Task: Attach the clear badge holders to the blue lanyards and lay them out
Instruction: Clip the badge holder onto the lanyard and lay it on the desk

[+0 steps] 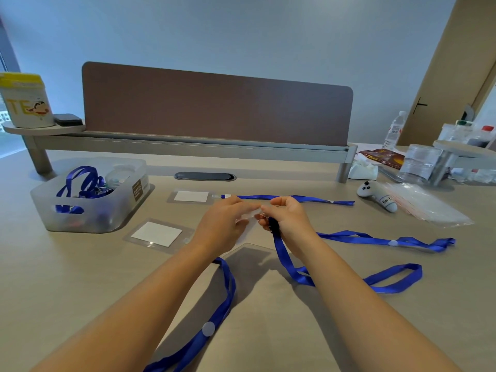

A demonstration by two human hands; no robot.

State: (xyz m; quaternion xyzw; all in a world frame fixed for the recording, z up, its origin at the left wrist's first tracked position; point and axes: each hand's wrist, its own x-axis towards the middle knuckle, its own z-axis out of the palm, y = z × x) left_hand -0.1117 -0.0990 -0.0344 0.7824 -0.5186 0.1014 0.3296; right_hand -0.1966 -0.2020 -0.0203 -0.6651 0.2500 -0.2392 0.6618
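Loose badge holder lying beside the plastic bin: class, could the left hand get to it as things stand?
Probably yes: the badge holder lies flat just left of the left hand, with bare desk between, though that hand must first release the clear piece it is pinching.

Office, desk (80,277) with privacy divider panel (214,108), cable grommet (205,176)

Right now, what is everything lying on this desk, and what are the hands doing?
Lanyards: blue; one laid out at the back, one in the right hand, one front left, one at right, more in the bin.
Badge holders: three clear; one at the back beside its lanyard's clip, one loose by the bin, one between the hands.
Bin: one, frosted, left.
Tub: one, white and yellow, left shelf.
Screen: one, brown, back.
Bottle: one, clear, right.
Toy: one, grey, right.
Bag: one, clear, right.
Left hand: pinching the holder.
Right hand: gripping the lanyard clip.
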